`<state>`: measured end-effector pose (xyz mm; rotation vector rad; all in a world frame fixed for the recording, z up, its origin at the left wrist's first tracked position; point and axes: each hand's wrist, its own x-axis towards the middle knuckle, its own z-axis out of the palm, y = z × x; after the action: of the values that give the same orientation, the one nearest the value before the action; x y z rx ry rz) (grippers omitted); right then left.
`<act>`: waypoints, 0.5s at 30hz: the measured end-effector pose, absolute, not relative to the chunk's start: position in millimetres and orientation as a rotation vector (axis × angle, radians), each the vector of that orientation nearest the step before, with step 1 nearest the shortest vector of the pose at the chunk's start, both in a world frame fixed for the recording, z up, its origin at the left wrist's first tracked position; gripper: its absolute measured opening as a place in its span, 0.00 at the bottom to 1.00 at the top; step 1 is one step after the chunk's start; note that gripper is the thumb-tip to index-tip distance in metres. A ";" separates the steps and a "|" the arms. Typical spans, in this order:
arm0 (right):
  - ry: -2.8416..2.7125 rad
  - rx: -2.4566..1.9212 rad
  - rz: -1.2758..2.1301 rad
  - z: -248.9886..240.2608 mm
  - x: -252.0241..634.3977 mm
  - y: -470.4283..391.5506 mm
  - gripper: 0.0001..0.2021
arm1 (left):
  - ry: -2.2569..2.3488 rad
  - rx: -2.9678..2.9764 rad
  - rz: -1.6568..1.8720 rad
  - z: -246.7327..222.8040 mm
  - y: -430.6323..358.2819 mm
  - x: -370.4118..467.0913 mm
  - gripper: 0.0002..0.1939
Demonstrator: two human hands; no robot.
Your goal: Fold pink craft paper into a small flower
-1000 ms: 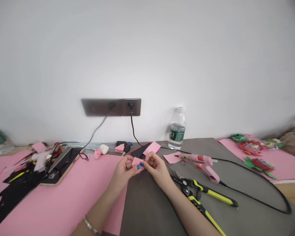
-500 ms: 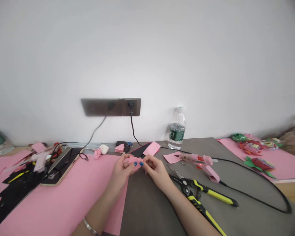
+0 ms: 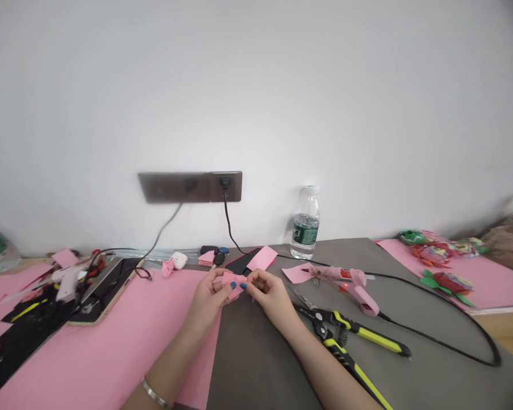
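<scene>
Between both hands is a small folded piece of pink paper point(image 3: 234, 279), raised over the edge of the large pink sheet point(image 3: 154, 313) and the grey mat point(image 3: 256, 353). My left hand point(image 3: 211, 296) pinches its left side, thumb in front. On the right side, my right hand point(image 3: 267, 289) grips it between thumb and fingers. Parts of the folds are hidden by the fingers. Just beyond the hands, a flat pink paper strip point(image 3: 262, 258) rests on a dark phone-like object point(image 3: 238, 262).
Right of my hands lie yellow-black wire-stripper pliers point(image 3: 325, 324), a pink hot glue gun point(image 3: 346, 279) with its cord, and another pink paper piece point(image 3: 297, 273). A water bottle point(image 3: 306, 225) stands by the wall. Paper flowers point(image 3: 448, 282) lie far right; a phone point(image 3: 105, 293) is left.
Both hands keep hold of the pink paper, with only a slight shift of the fingers and of the paper's angle. The whole view has shifted slightly.
</scene>
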<state>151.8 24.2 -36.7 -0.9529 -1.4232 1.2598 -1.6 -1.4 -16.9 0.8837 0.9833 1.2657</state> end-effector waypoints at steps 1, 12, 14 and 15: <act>-1.439 -0.941 1.249 -35.1 151.8 23.4 0.16 | 0.982 0.877 1.290 -17.5 -0.9 -1.4 0.15; -1.497 -0.982 1.186 -32.6 151.5 20.5 0.11 | 1.000 0.831 1.321 -20.3 1.1 -2.1 0.19; -1.487 -0.965 1.204 -33.3 151.5 20.7 0.12 | 1.012 0.828 1.318 -21.4 1.3 -2.2 0.20; -1.482 -0.959 1.211 -33.5 151.5 20.8 0.12 | 1.010 0.820 1.317 -21.6 1.4 -2.1 0.20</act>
<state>151.5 20.8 -33.5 -0.9589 -1.4823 1.2114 -2.1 1.4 -21.6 0.8200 1.0099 1.3172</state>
